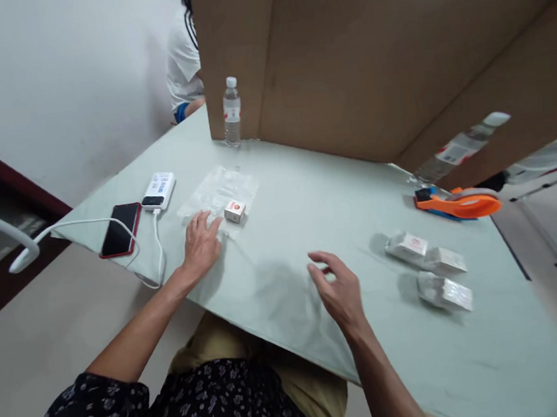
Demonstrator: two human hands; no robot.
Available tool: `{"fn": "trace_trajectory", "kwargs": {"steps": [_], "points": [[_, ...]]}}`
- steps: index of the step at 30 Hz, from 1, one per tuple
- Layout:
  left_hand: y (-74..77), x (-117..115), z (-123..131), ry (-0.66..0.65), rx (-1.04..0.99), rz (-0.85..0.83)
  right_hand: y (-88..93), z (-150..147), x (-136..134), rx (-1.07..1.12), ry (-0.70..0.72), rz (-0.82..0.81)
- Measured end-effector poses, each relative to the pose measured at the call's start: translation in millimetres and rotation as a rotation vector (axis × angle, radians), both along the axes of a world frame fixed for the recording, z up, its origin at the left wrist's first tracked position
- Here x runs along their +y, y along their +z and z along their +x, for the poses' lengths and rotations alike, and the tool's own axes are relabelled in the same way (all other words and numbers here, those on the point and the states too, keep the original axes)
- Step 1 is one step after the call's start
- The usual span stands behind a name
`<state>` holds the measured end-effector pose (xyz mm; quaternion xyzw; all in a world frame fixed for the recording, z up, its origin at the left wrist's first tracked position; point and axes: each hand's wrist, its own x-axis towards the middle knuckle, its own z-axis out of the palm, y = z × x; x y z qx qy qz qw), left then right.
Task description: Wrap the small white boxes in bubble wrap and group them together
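My left hand reaches over the near edge of a clear plastic bag, its fingers apart and nothing held; whether the fingertips touch the bag I cannot tell. On the bag, just right of those fingers, sits a small white box with a red mark. My right hand hovers above the table with thumb and fingers apart and nothing between them. Farther right lie small boxes wrapped in clear plastic: one wrapped box, another wrapped box beside it, and a nearer wrapped box.
A phone and a white power bank with a cable lie at the left. A water bottle stands by the cardboard panel; another bottle and an orange tape dispenser are at the right. A person sits behind.
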<state>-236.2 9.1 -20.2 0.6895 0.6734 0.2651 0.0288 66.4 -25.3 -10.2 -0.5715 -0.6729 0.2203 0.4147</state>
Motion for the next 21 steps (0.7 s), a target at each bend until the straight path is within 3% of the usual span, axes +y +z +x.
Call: {"fn": "trace_trajectory", "kwargs": {"steps": [3, 5, 7, 9, 12, 16, 21], "points": [[-3.9, 21.4, -19.1, 0.042, 0.032, 0.002, -1.0, -73.2, 70.8, -0.073, 0.175, -0.018], [-6.9, 35.5, -24.1, 0.037, 0.038, 0.019, -5.2, -118.2, 108.3, -0.162, 0.213, -0.045], [-9.5, 46.2, -25.7, 0.023, 0.067, 0.032, -9.1, -150.3, 132.8, -0.248, 0.21, -0.081], [-11.9, 50.1, -23.4, -0.02, 0.107, 0.04, -11.3, -162.8, 143.1, -0.307, 0.215, -0.133], [-16.9, 39.2, -8.4, -0.191, 0.141, 0.041, -9.6, -142.8, 137.1, -0.294, 0.212, -0.173], [-24.3, -1.6, 30.3, -0.462, 0.21, 0.06, 7.3, -77.5, 105.0, -0.187, 0.208, -0.172], [-24.0, -60.5, 69.3, -0.578, 0.215, 0.098, 31.7, -25.8, 53.1, -0.133, 0.271, -0.183]]}}
